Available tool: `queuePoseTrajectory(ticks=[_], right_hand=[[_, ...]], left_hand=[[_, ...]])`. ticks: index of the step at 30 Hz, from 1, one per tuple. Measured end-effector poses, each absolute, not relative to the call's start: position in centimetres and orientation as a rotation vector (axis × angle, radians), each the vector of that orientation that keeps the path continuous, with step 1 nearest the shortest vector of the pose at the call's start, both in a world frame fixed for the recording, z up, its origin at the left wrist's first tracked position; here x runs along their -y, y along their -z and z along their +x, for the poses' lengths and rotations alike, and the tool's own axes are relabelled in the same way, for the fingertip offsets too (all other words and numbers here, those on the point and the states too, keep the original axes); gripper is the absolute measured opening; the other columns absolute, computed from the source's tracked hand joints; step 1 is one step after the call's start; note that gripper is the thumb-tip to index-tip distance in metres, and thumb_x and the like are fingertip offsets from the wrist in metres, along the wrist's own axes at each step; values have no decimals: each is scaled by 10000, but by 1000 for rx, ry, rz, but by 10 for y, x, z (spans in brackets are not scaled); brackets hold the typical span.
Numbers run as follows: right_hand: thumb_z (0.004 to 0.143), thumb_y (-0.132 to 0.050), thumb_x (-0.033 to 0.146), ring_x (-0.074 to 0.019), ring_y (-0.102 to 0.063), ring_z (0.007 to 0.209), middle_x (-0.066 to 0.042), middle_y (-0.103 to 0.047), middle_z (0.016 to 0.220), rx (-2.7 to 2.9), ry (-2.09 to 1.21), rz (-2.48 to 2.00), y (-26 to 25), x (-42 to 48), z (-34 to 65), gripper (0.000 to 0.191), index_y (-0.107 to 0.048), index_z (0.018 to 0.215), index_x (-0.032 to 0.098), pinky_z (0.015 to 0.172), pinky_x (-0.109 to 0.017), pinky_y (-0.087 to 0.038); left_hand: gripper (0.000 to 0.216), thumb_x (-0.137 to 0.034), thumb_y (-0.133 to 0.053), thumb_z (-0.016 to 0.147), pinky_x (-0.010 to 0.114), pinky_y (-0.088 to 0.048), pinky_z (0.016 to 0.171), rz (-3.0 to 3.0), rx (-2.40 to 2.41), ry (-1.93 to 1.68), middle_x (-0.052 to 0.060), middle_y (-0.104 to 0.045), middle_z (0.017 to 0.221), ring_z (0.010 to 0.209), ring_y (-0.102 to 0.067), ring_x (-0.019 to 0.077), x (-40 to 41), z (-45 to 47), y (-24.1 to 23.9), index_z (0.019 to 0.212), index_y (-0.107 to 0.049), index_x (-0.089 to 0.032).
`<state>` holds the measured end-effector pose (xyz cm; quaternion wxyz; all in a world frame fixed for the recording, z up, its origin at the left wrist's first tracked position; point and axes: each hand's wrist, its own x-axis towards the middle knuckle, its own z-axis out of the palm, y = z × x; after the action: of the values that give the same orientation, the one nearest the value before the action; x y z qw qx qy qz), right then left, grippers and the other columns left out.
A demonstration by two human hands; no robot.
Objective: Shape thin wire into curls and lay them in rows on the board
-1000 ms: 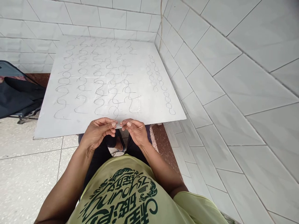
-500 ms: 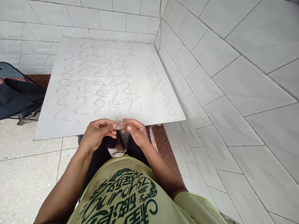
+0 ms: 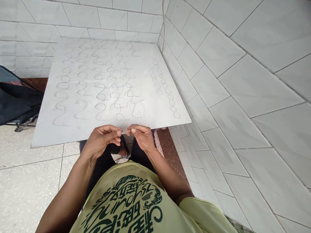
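Note:
Just over the near edge of the white board [image 3: 165,119], both hands meet with their fingertips a small gap apart. My left hand [image 3: 104,137] is closed in a pinch of thumb and index finger. A thin, wire-like strand [image 3: 123,133] shows in the gap, and its far end reaches my right hand [image 3: 141,136], whose thumb and fingers are also pressed together. Beyond the hands, several columns of thin S-shaped strands [image 3: 100,94] cover the board. To the right are chains of small loops [image 3: 167,90]; whether these are wire or drawn lines I cannot tell.
White tiled walls [image 3: 225,81] close in behind and to the right of the board. At left stands a folding chair with dark cloth [image 3: 18,100] on it. Below are the speckled floor [image 3: 29,181] and my legs under the board's edge. A thin cable [image 3: 163,22] hangs in the corner.
My right hand's fingers have closed into a pinch at the strand, where they were looser before. My left hand keeps its pinch. The view has shifted slightly.

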<state>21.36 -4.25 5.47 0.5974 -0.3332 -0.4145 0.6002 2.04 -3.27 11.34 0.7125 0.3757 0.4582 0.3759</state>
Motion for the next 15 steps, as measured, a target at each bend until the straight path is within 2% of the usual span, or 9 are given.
queuePoseTrajectory(ticks=[7,12,15], right_hand=[[831,-827,431,-220,-712,929,-66,-785,1040,1010,-1439,-730,-53,45,218,281,-812,1046,250,835,-378,-571],[792,-867,369,-199,-712,928,-33,-773,960,1100,-1377,-778,-56,45,215,249,-782,990,243,877,-363,-573],[784,-866,386,-183,-694,866,-24,-756,897,1121,-1317,-853,-58,45,212,225,-766,909,228,840,-341,-571]], left_hand=[[313,-372,-917,702,258,-607,568,928,-1057,-908,33,-725,671,554,-677,140,34,24,-116,870,-790,-141],[309,-376,-916,694,276,-605,562,942,-1075,-903,40,-725,670,558,-674,150,35,28,-117,854,-791,-142],[323,-383,-922,680,288,-610,567,927,-1076,-891,43,-727,680,562,-673,154,35,30,-117,855,-794,-144]])
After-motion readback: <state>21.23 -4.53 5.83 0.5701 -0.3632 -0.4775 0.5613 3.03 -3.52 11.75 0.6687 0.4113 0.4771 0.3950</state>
